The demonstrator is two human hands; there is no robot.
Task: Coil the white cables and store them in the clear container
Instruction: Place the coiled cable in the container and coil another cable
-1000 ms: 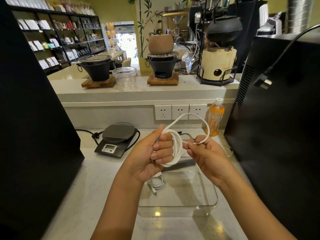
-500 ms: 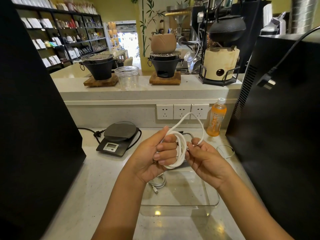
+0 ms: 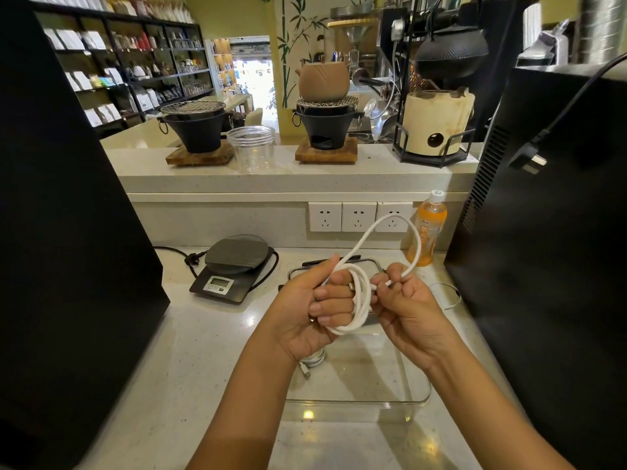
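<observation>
Meanwhile the left hand [image 3: 305, 310] gripped the white cable [image 3: 361, 300] coiled round its fingers, the right hand [image 3: 403, 303] pinched its loose loop at three o'clock, above the clear container [image 3: 417, 385]; the orange bottle [image 3: 426, 228] label was unreadable.

A black digital scale [image 3: 234, 270] with a round platform sits on the pale speckled tabletop [image 3: 190, 351], its dark cord [image 3: 176, 252] trailing off to the left of the scale. Behind the scale and to its right, three white wall sockets [image 3: 359, 217] line the low wall, and an orange drink bottle [image 3: 426, 228] stands further right. On the raised ledge above the scale sit a black brazier [image 3: 195, 130] on a wooden board, a clear plastic cup [image 3: 251, 149], a second black stove [image 3: 327, 125] carrying a brown clay teapot [image 3: 324, 81], and a cream clay stove [image 3: 436, 122] in a black frame. Dark shelves [image 3: 118, 72] of packaged goods fill the background, far left of the scale
</observation>
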